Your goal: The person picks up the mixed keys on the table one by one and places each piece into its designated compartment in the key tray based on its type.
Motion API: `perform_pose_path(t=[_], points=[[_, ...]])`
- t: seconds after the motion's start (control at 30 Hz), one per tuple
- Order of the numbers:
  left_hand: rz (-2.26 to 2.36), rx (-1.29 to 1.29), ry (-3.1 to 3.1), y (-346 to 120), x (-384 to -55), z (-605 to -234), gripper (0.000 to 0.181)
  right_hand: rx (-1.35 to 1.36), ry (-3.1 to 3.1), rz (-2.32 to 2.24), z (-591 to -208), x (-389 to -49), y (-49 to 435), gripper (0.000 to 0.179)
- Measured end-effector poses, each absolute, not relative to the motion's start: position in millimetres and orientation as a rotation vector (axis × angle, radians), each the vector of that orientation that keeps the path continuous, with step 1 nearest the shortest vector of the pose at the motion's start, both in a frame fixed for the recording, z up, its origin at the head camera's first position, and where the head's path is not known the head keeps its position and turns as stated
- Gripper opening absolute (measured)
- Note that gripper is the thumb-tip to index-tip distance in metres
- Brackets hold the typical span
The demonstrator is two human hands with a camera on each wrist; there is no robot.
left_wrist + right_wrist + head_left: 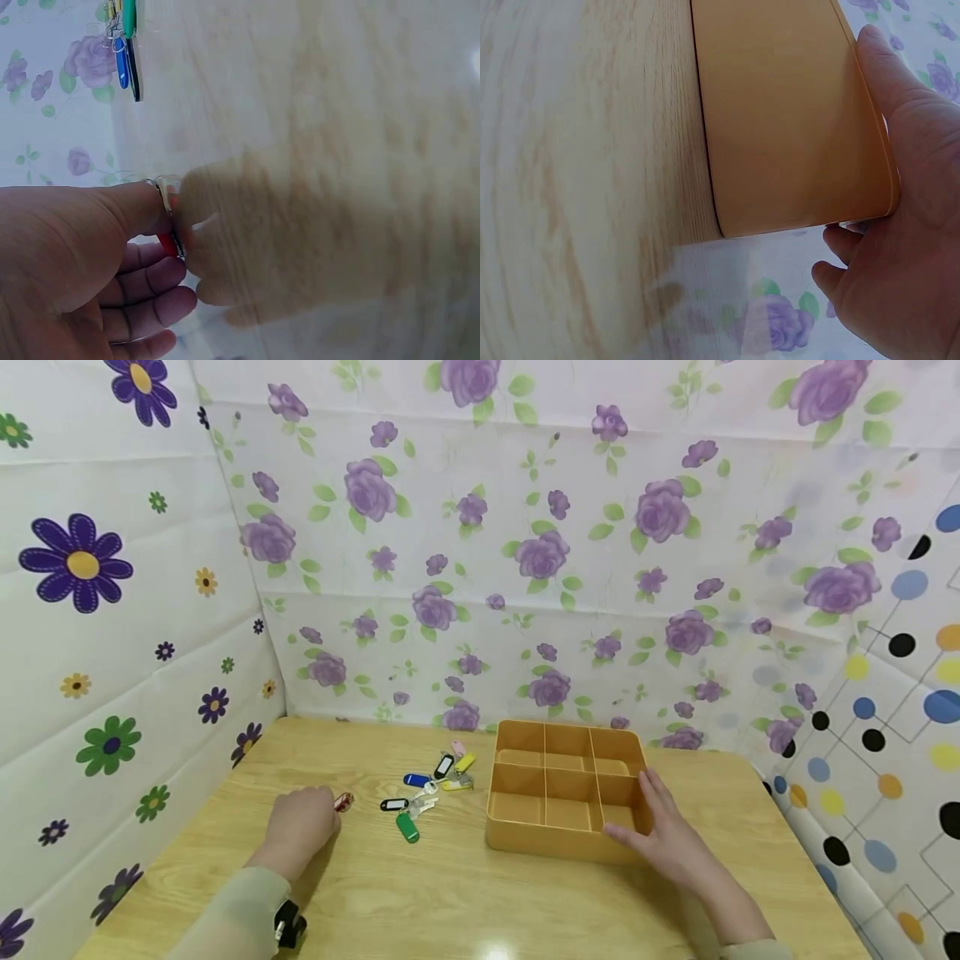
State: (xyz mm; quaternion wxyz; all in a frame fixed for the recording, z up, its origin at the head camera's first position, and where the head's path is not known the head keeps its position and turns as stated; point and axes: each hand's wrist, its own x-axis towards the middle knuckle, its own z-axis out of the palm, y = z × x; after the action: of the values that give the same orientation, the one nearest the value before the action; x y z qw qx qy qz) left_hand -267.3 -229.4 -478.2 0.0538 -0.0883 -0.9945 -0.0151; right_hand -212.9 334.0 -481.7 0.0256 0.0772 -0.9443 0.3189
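Note:
At the left of the table, my left hand point(303, 821) pinches a red key tag point(343, 802) between thumb and forefinger. In the left wrist view, a strip of red and a bit of metal show between the fingertips; the rest is hidden. An orange organizer box point(566, 842) with several compartments stands right of the middle. My right hand point(671, 839) rests against its front right corner, thumb at the front rim and fingers along the right side. Between the hands lie keys with tags: a green tag point(408, 827), a blue tag point(417, 781) and several yellow, black and pink ones.
The wooden table point(420, 902) is bordered by flowered cloth point(480, 660) at the back and patterned cloth at both sides. A dark band point(288, 925) sits on the left wrist.

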Motion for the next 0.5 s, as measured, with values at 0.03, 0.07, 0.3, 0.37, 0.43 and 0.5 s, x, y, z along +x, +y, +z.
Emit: perform_pose_path(t=[0.03, 0.07, 0.3, 0.37, 0.43, 0.5], points=[[-0.051, -0.27, -3.025, -229.4, -267.6, -477.4, 0.023, 0.241, -2.917, 0.983, -481.3, -213.3, 334.0, 0.119], [-0.061, -0.27, -3.032, -229.4, -268.3, -477.3, 0.024, 0.241, -2.917, 0.98, -481.0, -213.7, 334.0, 0.12], [-0.081, -0.278, -3.038, -231.5, -267.8, -476.8, 0.022, 0.246, -2.919, 0.99, -481.5, -214.4, 334.0, 0.119], [-0.095, -0.281, -3.03, -231.7, -267.4, -475.1, 0.021, 0.247, -2.915, 0.988, -481.5, -214.8, 333.8, 0.119], [-0.114, -0.285, -3.026, -231.9, -267.3, -473.6, 0.019, 0.247, -2.913, 0.981, -481.7, -215.2, 333.4, 0.119], [-0.117, -0.29, -3.021, -232.4, -267.5, -472.7, 0.016, 0.25, -2.91, 0.979, -482.0, -215.6, 333.1, 0.118]])
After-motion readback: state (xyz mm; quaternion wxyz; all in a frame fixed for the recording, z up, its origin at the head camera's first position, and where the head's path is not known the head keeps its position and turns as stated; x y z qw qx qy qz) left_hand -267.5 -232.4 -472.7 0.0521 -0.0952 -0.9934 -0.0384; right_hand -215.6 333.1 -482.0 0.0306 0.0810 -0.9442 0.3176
